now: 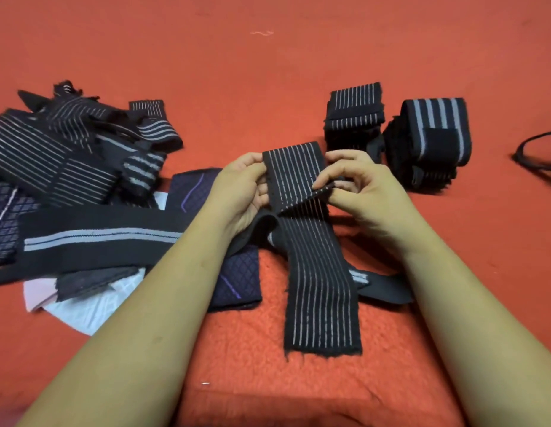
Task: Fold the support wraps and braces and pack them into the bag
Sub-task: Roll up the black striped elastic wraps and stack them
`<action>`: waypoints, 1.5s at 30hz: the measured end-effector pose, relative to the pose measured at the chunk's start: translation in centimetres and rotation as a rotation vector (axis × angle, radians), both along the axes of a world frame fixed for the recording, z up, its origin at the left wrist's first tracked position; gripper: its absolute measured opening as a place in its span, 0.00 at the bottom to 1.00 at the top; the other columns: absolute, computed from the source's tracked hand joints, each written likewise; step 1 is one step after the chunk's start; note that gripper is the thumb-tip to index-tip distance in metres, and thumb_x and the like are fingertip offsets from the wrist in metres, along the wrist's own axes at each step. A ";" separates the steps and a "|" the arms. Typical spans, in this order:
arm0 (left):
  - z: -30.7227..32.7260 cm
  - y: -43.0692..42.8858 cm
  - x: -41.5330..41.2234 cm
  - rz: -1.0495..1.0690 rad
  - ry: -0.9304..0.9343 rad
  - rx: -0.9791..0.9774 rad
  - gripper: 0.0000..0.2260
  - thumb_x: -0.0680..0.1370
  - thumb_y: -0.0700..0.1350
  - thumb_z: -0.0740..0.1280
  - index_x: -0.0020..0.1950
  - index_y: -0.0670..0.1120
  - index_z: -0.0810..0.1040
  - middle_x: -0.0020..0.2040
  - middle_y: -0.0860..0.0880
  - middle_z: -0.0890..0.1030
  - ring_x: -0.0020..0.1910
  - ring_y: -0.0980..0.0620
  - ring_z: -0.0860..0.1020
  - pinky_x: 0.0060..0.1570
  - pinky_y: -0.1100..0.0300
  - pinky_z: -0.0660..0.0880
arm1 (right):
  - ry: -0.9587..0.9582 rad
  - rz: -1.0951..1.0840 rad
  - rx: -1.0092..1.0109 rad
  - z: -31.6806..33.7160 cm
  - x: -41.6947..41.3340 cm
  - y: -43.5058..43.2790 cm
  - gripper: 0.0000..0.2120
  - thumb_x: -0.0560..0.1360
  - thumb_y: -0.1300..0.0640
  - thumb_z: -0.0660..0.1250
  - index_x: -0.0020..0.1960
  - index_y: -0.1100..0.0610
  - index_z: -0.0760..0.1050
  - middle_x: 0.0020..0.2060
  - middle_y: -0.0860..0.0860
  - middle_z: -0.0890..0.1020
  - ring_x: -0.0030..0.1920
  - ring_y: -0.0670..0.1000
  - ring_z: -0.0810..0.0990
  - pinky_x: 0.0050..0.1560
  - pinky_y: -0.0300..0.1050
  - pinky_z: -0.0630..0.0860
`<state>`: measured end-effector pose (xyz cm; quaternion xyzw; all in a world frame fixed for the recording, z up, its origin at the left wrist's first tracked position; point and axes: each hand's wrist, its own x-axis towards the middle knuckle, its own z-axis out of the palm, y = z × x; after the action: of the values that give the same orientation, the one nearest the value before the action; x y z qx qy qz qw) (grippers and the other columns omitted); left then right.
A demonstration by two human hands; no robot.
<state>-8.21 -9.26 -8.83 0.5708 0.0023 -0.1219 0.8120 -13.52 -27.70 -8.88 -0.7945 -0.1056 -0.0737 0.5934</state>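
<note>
While the left grip (245, 188) and right grip (363, 192) each pinch the striped wrap (322, 288), best keep its edges aligned and press each fold flat

bare red cloth (268, 72) ahead, wrap pile (67, 155) left, folded stacks (397, 137) right

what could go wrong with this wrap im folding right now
The striped wrap is held only at its top by the left hand and right hand; the fold may go crooked.
Its long tail lies over a black strap, which may get dragged along.
The folded stacks sit close behind the hands and could be knocked.
</note>
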 end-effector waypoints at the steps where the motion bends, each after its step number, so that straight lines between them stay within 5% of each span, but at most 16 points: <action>1: 0.1 0.0 0.0 0.009 0.003 -0.011 0.11 0.84 0.33 0.54 0.46 0.42 0.72 0.27 0.49 0.77 0.20 0.59 0.72 0.19 0.66 0.69 | 0.029 0.005 0.017 0.0 -0.1 -0.1 0.14 0.71 0.68 0.73 0.40 0.48 0.83 0.58 0.53 0.75 0.61 0.50 0.78 0.59 0.44 0.75; 4: 0.3 -0.1 -0.1 0.018 0.004 -0.035 0.12 0.83 0.32 0.53 0.46 0.41 0.73 0.27 0.49 0.79 0.21 0.59 0.74 0.19 0.66 0.70 | 0.125 0.100 0.084 0.2 -0.6 0.0 0.06 0.74 0.69 0.70 0.44 0.60 0.81 0.40 0.56 0.78 0.38 0.51 0.76 0.35 0.41 0.73; 7: 0.3 0.0 -0.1 0.008 -0.001 -0.063 0.12 0.83 0.32 0.54 0.46 0.40 0.74 0.31 0.48 0.81 0.24 0.57 0.77 0.22 0.65 0.73 | 0.162 0.122 0.075 0.1 -0.7 0.1 0.09 0.75 0.73 0.65 0.46 0.63 0.81 0.34 0.49 0.80 0.32 0.43 0.75 0.28 0.34 0.70; 10: 0.1 0.1 0.1 -0.002 -0.018 -0.115 0.11 0.84 0.38 0.57 0.47 0.40 0.77 0.37 0.46 0.83 0.33 0.52 0.81 0.32 0.58 0.81 | 0.165 0.087 0.097 0.2 -0.7 0.3 0.12 0.75 0.72 0.66 0.46 0.58 0.83 0.35 0.53 0.82 0.36 0.46 0.77 0.32 0.38 0.74; 12: 0.1 0.1 0.2 -0.081 0.013 -0.158 0.17 0.85 0.48 0.57 0.48 0.42 0.82 0.42 0.43 0.85 0.40 0.49 0.84 0.42 0.53 0.83 | 0.111 0.011 0.203 0.2 -0.5 0.4 0.09 0.75 0.69 0.69 0.46 0.58 0.84 0.40 0.54 0.85 0.43 0.48 0.81 0.44 0.42 0.78; 16: 0.1 -0.1 -0.4 -0.358 -0.006 -0.017 0.28 0.79 0.62 0.55 0.61 0.42 0.81 0.45 0.45 0.85 0.42 0.50 0.84 0.44 0.55 0.81 | 0.063 -0.146 0.454 0.1 0.4 0.5 0.10 0.74 0.66 0.70 0.45 0.54 0.86 0.44 0.55 0.86 0.48 0.55 0.81 0.53 0.57 0.74; 20: -0.2 -0.4 -0.9 -0.393 -0.031 -0.027 0.16 0.76 0.54 0.63 0.47 0.47 0.86 0.41 0.48 0.85 0.38 0.54 0.82 0.40 0.59 0.81 | -0.015 -0.234 0.364 -0.2 0.6 0.1 0.13 0.74 0.68 0.69 0.46 0.52 0.86 0.45 0.59 0.86 0.46 0.53 0.80 0.51 0.53 0.73; 22: 0.0 -0.4 -0.9 -0.365 -0.033 -0.106 0.15 0.76 0.52 0.63 0.48 0.45 0.86 0.43 0.46 0.85 0.40 0.52 0.84 0.43 0.57 0.81 | -0.036 -0.204 0.244 -0.1 0.6 -0.3 0.11 0.74 0.68 0.69 0.48 0.54 0.86 0.46 0.59 0.85 0.46 0.51 0.79 0.50 0.47 0.74; 25: 0.2 -0.4 -1.1 -0.347 -0.067 -0.094 0.12 0.80 0.46 0.61 0.53 0.41 0.81 0.37 0.48 0.85 0.36 0.56 0.82 0.47 0.56 0.79 | -0.048 -0.058 0.040 0.0 0.4 -0.5 0.11 0.75 0.70 0.68 0.54 0.62 0.84 0.47 0.47 0.81 0.44 0.41 0.80 0.43 0.30 0.73; 28: -0.1 -0.4 -1.2 -0.329 -0.122 -0.032 0.10 0.82 0.35 0.57 0.58 0.39 0.76 0.35 0.50 0.84 0.36 0.58 0.81 0.47 0.58 0.78 | -0.043 -0.025 0.016 0.2 0.1 -0.4 0.11 0.77 0.69 0.66 0.56 0.63 0.83 0.53 0.48 0.80 0.38 0.37 0.79 0.34 0.25 0.70; 31: -0.4 -0.2 -0.8 -0.325 -0.140 -0.024 0.11 0.81 0.32 0.59 0.59 0.39 0.78 0.51 0.44 0.84 0.49 0.50 0.83 0.51 0.57 0.81 | -0.012 -0.074 0.129 0.4 0.1 0.1 0.09 0.78 0.59 0.67 0.51 0.61 0.85 0.51 0.50 0.82 0.43 0.42 0.81 0.39 0.32 0.74; 34: -0.6 -0.3 -0.9 -0.352 -0.154 -0.003 0.13 0.81 0.32 0.60 0.64 0.38 0.76 0.55 0.42 0.83 0.52 0.47 0.81 0.54 0.55 0.80 | 0.075 -0.223 0.288 0.4 0.4 0.3 0.10 0.76 0.49 0.68 0.41 0.54 0.81 0.40 0.51 0.84 0.41 0.49 0.80 0.45 0.47 0.74; 37: -0.7 -0.1 -1.0 -0.425 -0.172 -0.009 0.13 0.78 0.34 0.63 0.62 0.41 0.78 0.53 0.44 0.83 0.50 0.48 0.82 0.54 0.55 0.80 | 0.194 -0.249 0.535 0.6 0.5 0.1 0.10 0.78 0.51 0.70 0.47 0.56 0.72 0.37 0.51 0.81 0.37 0.49 0.79 0.44 0.50 0.74; 40: -0.5 0.3 -1.2 -0.504 -0.162 -0.009 0.15 0.75 0.35 0.64 0.61 0.42 0.78 0.52 0.44 0.84 0.50 0.48 0.82 0.54 0.54 0.79 | 0.279 -0.158 0.545 0.9 0.2 0.1 0.13 0.77 0.52 0.70 0.54 0.62 0.76 0.45 0.61 0.83 0.43 0.59 0.79 0.44 0.51 0.75; 45: -0.5 -0.1 -1.7 -0.532 -0.155 0.074 0.13 0.76 0.38 0.65 0.61 0.43 0.77 0.52 0.47 0.84 0.51 0.51 0.82 0.52 0.59 0.79 | 0.022 -0.165 0.513 1.5 -0.1 0.2 0.07 0.77 0.64 0.69 0.56 0.60 0.80 0.49 0.58 0.86 0.52 0.57 0.84 0.56 0.55 0.80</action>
<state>-9.87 -9.41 -9.28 0.5882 -0.2055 -0.2863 0.7279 -13.60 -27.47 -7.41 -0.6249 -0.0116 -0.1375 0.7684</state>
